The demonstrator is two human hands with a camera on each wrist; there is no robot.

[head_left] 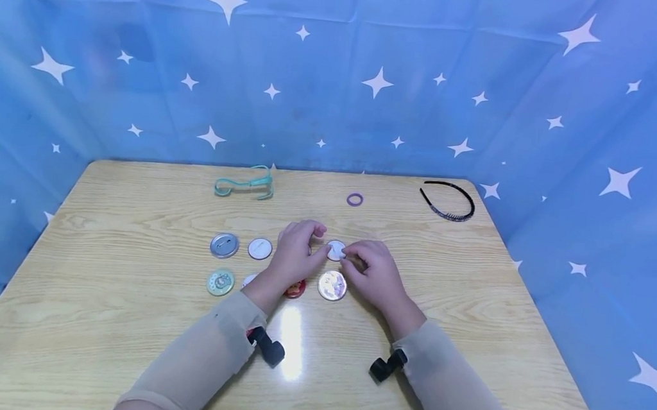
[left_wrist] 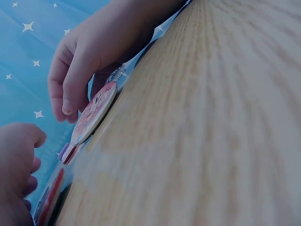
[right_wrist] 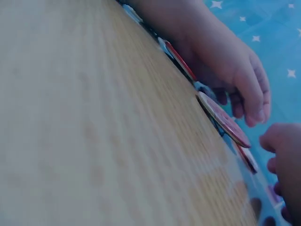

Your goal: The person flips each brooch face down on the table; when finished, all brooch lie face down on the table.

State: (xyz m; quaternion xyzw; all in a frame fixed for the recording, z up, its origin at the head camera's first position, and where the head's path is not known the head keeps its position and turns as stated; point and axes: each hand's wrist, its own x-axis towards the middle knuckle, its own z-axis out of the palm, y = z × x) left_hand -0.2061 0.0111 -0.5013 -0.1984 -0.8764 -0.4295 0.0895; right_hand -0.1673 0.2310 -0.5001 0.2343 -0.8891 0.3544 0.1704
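A pin-back button badge point(head_left: 336, 249) lies white back up between the hands. My left hand point(head_left: 297, 254) has its thumb at that badge's left edge, with its other fingers loosely bent above. At the right edge are the fingertips of my right hand point(head_left: 374, 274), thumb and index finger apart. Just nearer lies a shiny pale badge point(head_left: 332, 286), pinkish face point(left_wrist: 96, 110) up in the left wrist view. A red badge point(head_left: 295, 288) is partly covered by the left hand. Other badges behind the left hand are mostly hidden.
Left of the hands lie a silver-backed badge point(head_left: 224, 246), a white-backed badge point(head_left: 259, 248) and a green badge point(head_left: 221, 282). Farther back are a teal glasses-like frame point(head_left: 244, 183), a purple ring point(head_left: 354, 199) and a black headband point(head_left: 468, 197). A blue starred curtain point(head_left: 336, 103) borders the wooden table point(head_left: 123, 317).
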